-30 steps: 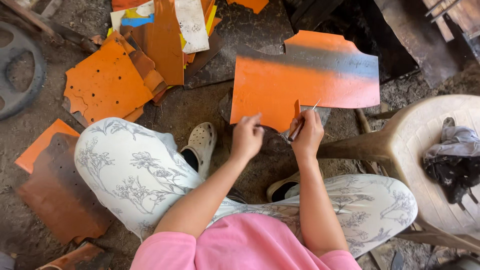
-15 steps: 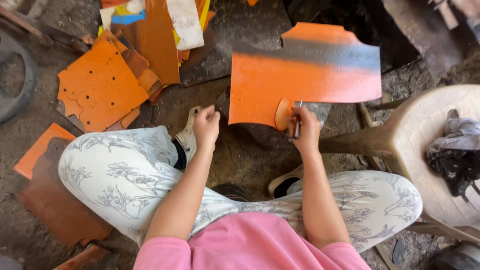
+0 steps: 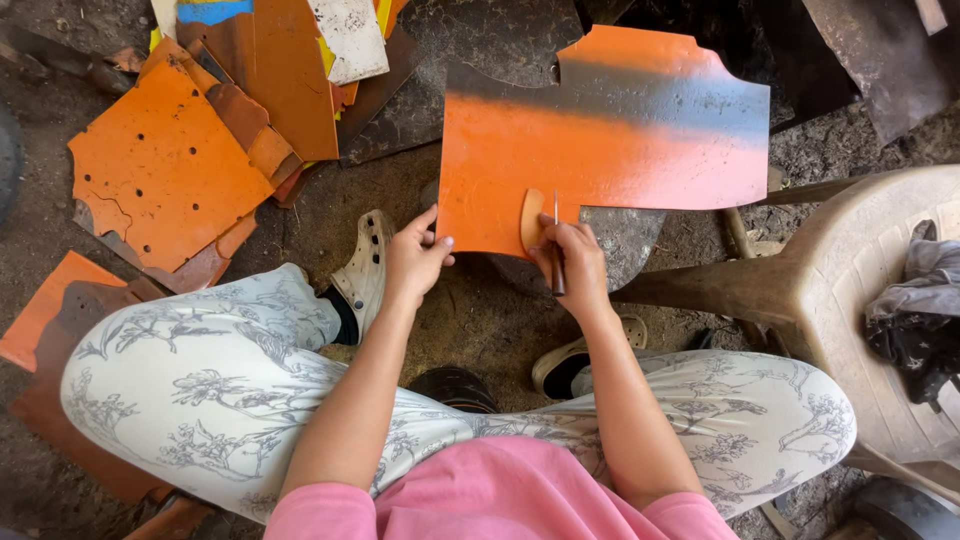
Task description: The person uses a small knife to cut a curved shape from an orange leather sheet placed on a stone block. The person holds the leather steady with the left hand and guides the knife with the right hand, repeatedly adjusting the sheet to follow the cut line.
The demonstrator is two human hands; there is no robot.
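Observation:
A large orange metal sheet (image 3: 600, 150) with a dark sprayed band lies in front of me above the ground. My left hand (image 3: 412, 262) pinches its lower left edge. My right hand (image 3: 572, 262) rests at the sheet's lower edge, holding a thin pointed metal tool (image 3: 556, 240) upright against it. A small rounded orange template piece (image 3: 532, 220) lies on the sheet just left of the tool, under my right fingers.
A heap of orange and rusty sheet offcuts (image 3: 170, 170) covers the dirt floor at left. A pale plastic chair (image 3: 840, 290) lies on its side at right with dark cloth (image 3: 920, 320) on it. My patterned trousers and light clogs (image 3: 362, 270) fill the foreground.
The left hand has shifted right and taken hold of the sheet's lower left edge. The right hand stays at the template with the tool. The camera has leaned in closer.

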